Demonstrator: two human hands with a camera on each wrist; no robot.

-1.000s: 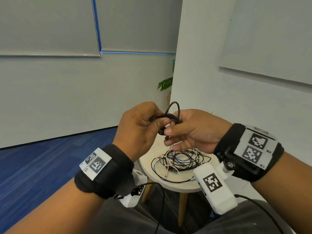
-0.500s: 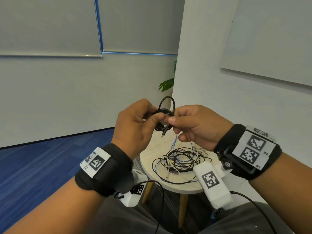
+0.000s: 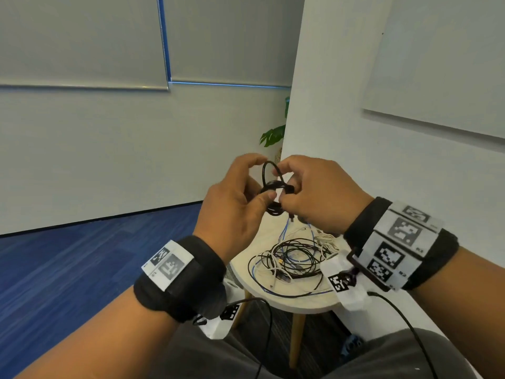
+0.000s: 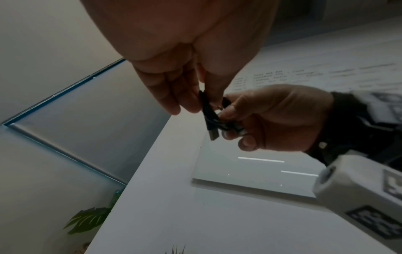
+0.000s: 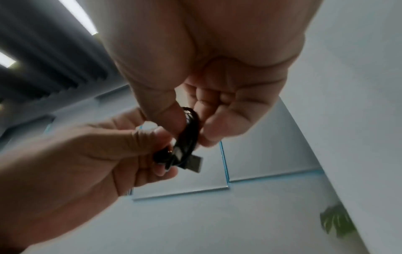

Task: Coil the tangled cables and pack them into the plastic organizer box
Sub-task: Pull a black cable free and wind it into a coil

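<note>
I hold a small coil of black cable [image 3: 274, 187] in the air above the round table [image 3: 300, 306]. My left hand [image 3: 240, 198] pinches the coil's left side between thumb and fingers. My right hand [image 3: 308, 187] curls its thumb and fingers round the right side. One loop stands up above the coil. In the right wrist view the black cable [image 5: 189, 130] ends in a USB plug [image 5: 194, 163] that sticks out below the fingers. The left wrist view shows that plug [image 4: 214, 135] too. A tangle of black, white and blue cables [image 3: 295, 261] lies on the table. No organizer box is in view.
The small table stands on wooden legs [image 3: 296, 340] against a white wall corner [image 3: 328, 105]. A green plant [image 3: 272, 135] peeks out behind the corner. Blue floor [image 3: 82, 269] spreads to the left. A board [image 3: 442, 64] hangs on the right wall.
Both hands have kept hold of the black coil. The right hand has shifted from pinching the loose end to curling closer round the coil.
</note>
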